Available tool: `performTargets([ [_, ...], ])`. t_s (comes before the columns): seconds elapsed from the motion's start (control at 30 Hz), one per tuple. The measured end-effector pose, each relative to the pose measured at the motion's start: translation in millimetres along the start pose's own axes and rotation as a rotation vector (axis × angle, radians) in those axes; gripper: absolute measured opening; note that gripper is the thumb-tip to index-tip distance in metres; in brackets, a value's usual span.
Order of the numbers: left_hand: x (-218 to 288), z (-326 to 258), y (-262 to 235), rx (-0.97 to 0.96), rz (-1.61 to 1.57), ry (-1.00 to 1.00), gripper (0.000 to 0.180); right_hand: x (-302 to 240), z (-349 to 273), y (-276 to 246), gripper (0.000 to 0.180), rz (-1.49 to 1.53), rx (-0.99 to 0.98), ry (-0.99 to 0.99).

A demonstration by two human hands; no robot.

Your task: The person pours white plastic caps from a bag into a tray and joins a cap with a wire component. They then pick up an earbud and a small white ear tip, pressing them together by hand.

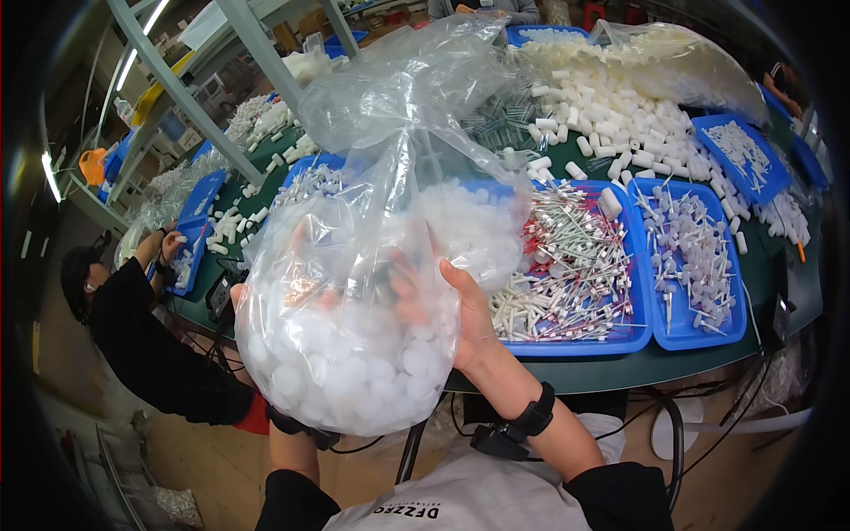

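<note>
1. Bag (354, 292), a large clear plastic one, hung above the near edge of the desk (620, 372), its lower half packed with small round white caps (354, 372) and its loose neck rising crumpled toward the shelf frame (177, 80).
2. Both hands carried it: the right hand (469, 319) was pressed open-palmed against the bag's right side with fingers curled into the plastic, while the left hand (266, 301) was behind the film on the far side, so its grip could not be made out clearly, though it seemed to support the load.
3. Behind the bag sat blue trays: one (575, 345) held white sticks with red ends, another (699, 332) small pale capped pieces.
4. Farther back lay a heap of white tubes (620, 115).
5. A person in black (142, 345) worked at the left.
6. Judged from this, the step in hand was lifting and steadying the bag; the next move would call for a firm hold on the slack neck so the caps did not spill.
</note>
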State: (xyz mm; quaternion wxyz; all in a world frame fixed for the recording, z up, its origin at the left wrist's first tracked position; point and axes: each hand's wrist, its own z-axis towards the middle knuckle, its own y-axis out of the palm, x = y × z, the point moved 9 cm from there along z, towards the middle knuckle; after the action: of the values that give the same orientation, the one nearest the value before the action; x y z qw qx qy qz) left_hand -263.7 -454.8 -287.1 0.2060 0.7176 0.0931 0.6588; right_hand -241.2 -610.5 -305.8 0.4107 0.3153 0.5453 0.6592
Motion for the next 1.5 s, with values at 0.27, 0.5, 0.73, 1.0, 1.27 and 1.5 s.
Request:
performTargets([
  [0.27,-3.8,18.6,12.0,-0.027,0.012,0.003,0.052,1.1,-10.3,-25.8,0.066,-0.067,0.331,0.050],
  [0.5,-13.3,7.7,10.5,-0.031,0.025,0.017,0.052,2.7,-14.4,-10.6,0.068,0.062,0.178,-0.022],
  [0.73,2.9,21.8,5.7,-0.036,0.042,0.032,0.052,5.7,0.5,-30.8,0.047,-0.104,0.249,0.020],
  [1.0,-0.5,17.9,4.4,-0.041,0.060,0.048,0.051,-12.1,22.4,-19.2,0.045,0.103,0.103,-0.010],
  [1.27,0.1,22.2,-3.1,-0.045,0.072,0.053,0.051,-19.1,15.6,19.9,0.055,-0.205,0.102,-0.132],
  [1.5,5.6,21.1,-5.4,-0.048,0.096,0.060,0.051,-14.2,19.9,27.8,0.068,-0.042,-0.178,-0.006],
])
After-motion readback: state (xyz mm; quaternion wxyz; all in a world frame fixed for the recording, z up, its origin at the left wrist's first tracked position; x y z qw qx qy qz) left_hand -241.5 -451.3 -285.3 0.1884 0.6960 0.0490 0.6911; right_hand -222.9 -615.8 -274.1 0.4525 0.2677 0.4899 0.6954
